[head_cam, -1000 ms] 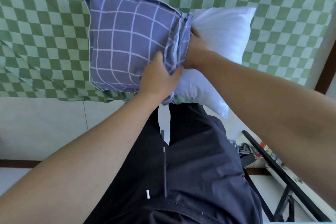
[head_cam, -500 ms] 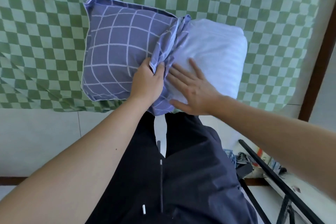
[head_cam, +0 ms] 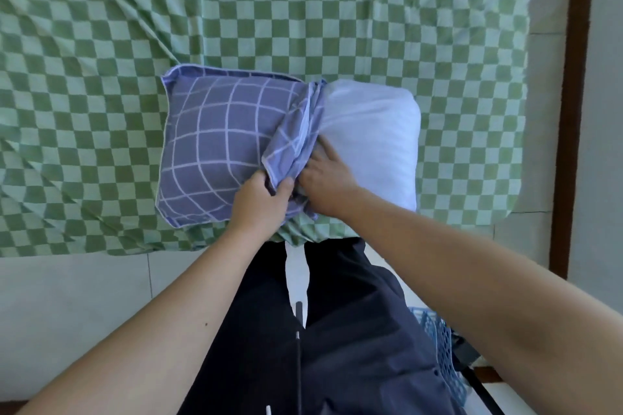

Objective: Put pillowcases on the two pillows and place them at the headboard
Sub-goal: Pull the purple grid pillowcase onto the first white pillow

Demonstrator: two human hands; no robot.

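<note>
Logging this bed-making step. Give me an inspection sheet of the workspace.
Surface: bed with green checkered sheet, wrinkled at left.
Job's things: white pillow about half inside the purple grid pillowcase, near the bed's edge; second pillow not seen.
Clutter: blue mesh basket on the floor at right.
Grips: left hand pinches the bunched pillowcase opening; right hand at the opening against the pillow, fingers partly hidden.
Cables: nothing seen.
Surroundings: pale tiled floor, dark wooden frame at right.
</note>
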